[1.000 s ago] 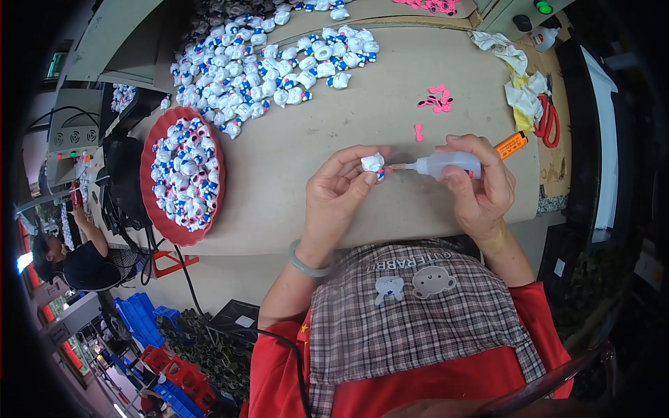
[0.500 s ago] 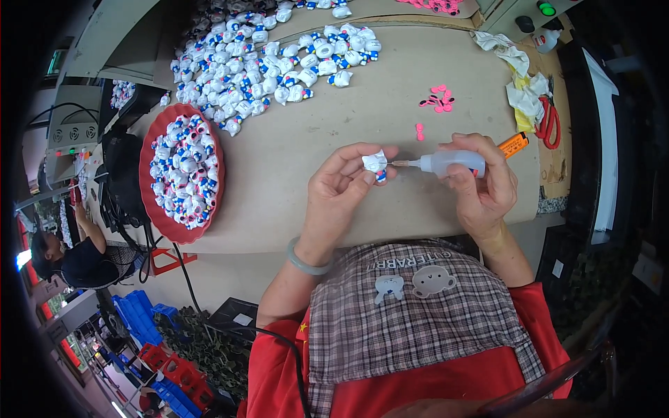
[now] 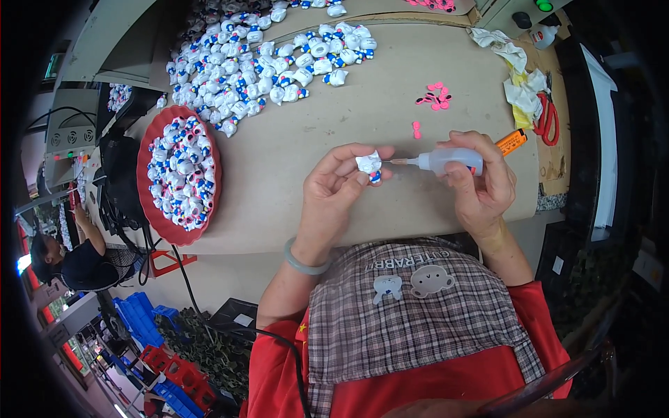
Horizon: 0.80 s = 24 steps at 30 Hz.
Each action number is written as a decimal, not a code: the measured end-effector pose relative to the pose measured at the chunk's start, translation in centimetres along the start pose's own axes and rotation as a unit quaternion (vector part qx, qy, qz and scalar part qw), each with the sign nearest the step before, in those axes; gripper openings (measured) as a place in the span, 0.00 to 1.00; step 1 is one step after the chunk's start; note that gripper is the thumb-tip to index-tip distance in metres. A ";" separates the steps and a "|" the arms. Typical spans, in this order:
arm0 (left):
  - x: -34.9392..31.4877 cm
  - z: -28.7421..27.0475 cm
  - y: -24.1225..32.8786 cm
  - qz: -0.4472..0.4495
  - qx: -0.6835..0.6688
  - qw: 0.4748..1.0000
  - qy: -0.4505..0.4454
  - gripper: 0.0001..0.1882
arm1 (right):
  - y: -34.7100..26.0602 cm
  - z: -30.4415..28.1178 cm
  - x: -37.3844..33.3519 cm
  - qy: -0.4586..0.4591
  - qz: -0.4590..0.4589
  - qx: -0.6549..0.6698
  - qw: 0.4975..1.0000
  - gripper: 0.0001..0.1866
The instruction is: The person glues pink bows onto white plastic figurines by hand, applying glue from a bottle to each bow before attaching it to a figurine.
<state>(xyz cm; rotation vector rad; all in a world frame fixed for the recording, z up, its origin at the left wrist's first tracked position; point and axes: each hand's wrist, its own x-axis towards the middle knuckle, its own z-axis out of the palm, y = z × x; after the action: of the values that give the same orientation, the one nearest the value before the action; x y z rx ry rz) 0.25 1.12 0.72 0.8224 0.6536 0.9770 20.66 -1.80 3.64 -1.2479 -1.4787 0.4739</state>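
Note:
My left hand [image 3: 331, 188] pinches a small white-and-blue figurine [image 3: 368, 163] between thumb and fingers. In my right hand [image 3: 486, 188] is a translucent squeeze bottle [image 3: 442, 161] lying level, its thin needle tip pointing left at the figurine. The tip reaches the figurine's right side, but I cannot tell whether it touches. An orange pen-like stick [image 3: 512, 141] shows beyond my right fingers; its other end is hidden. Past my hands lie a single pink bow-shaped piece [image 3: 417, 130] and a small heap of pink pieces [image 3: 437, 97], some showing dark sides.
A red scalloped bowl [image 3: 145, 177] full of similar figurines stands at the left. Many more figurines [image 3: 258, 73] spread across the far left. Red-handled scissors [image 3: 548, 122] and crumpled paper [image 3: 524, 90] lie at the right. A cable [image 3: 289, 341] crosses my left arm. Another person [image 3: 83, 254] sits far left.
The figurine has turned slightly in my left fingers and moved a little left. The bottle's needle has less overlap with it now. My right hand keeps its hold on the bottle.

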 end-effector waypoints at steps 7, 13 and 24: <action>0.0 0.0 -0.2 0.004 0.002 1.000 0.007 0.15 | -0.1 0.0 -0.1 -0.010 0.003 0.007 1.000 0.15; 0.0 0.3 0.0 0.000 0.004 1.000 0.011 0.15 | 0.0 0.3 -0.3 -0.008 0.048 0.077 0.996 0.15; 0.1 0.2 -0.1 -0.005 -0.006 1.000 -0.003 0.14 | 0.4 0.3 -0.3 -0.012 0.047 0.089 0.995 0.15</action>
<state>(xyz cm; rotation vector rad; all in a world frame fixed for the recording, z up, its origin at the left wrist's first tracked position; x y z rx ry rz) 0.52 1.09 0.71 0.8111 0.6458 0.9670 20.57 -1.82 3.05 -1.1772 -1.3711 0.6712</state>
